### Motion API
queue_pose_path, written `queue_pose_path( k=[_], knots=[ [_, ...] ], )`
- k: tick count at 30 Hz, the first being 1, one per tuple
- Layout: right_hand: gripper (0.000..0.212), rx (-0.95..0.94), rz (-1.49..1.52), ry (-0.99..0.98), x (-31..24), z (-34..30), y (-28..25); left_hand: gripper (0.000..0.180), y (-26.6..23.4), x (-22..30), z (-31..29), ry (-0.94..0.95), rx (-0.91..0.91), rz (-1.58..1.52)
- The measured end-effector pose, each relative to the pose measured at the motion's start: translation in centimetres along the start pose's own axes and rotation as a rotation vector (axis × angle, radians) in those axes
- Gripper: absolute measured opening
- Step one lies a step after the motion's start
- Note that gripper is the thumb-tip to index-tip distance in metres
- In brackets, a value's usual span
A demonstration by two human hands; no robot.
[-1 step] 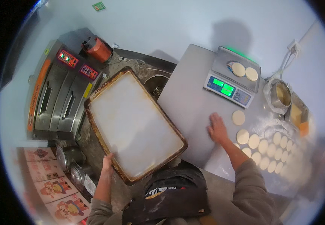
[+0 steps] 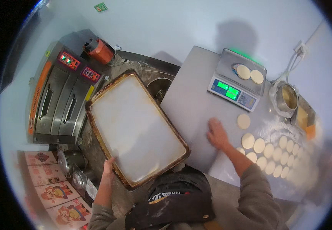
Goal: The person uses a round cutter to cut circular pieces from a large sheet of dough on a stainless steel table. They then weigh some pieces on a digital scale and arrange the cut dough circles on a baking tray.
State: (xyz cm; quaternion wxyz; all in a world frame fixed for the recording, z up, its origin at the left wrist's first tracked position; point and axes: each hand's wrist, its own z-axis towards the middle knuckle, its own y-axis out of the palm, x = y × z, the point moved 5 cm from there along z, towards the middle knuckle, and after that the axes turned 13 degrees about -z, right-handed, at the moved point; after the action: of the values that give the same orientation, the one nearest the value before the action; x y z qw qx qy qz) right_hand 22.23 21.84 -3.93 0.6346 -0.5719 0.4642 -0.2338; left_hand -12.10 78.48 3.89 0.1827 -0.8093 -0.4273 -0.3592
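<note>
My left hand point(image 2: 109, 166) is closed on the near left rim of a large baking tray point(image 2: 139, 122) with a browned metal edge and a pale, bare inside. The tray is in the air, tilted beside the table's left edge. Over the grey table point(image 2: 191, 88), my right hand point(image 2: 217, 133) has its fingers out and thumb apart, slightly blurred, with nothing in it. To its right a single round dough disc point(image 2: 244, 121) lies alone. Several more dough discs point(image 2: 269, 149) are set in rows near loose flour. Whether the right hand touches the tabletop, I cannot tell.
A digital scale point(image 2: 237, 78) at the back of the table carries two dough discs. Right of it are a metal pot point(image 2: 288, 96) and a rectangular metal pan point(image 2: 304, 115). A deck oven point(image 2: 60, 99), an orange machine point(image 2: 100, 51) and lidded pots point(image 2: 73, 161) stand left.
My right hand has shifted a little to the left over the table. The tray and my left hand have moved very slightly left.
</note>
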Motion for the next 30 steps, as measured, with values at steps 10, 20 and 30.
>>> queue_pose_path(
  k=[10, 20, 30],
  knots=[
    [0.067, 0.309, -0.033, 0.223, 1.9, 7.5, -2.1, 0.046, 0.4, 3.5, 2.8, -0.048, -0.06, 0.186],
    [0.058, 0.096, 0.092, 0.242, -11.8, -17.3, 0.3, 0.039, 13.6, -2.0, 8.8, -0.226, -0.424, 0.126],
    [0.067, -0.382, 1.126, 0.655, -20.7, -33.7, 0.2, 0.04, 22.3, -8.2, 13.0, -0.03, -0.404, 0.494]
  ],
)
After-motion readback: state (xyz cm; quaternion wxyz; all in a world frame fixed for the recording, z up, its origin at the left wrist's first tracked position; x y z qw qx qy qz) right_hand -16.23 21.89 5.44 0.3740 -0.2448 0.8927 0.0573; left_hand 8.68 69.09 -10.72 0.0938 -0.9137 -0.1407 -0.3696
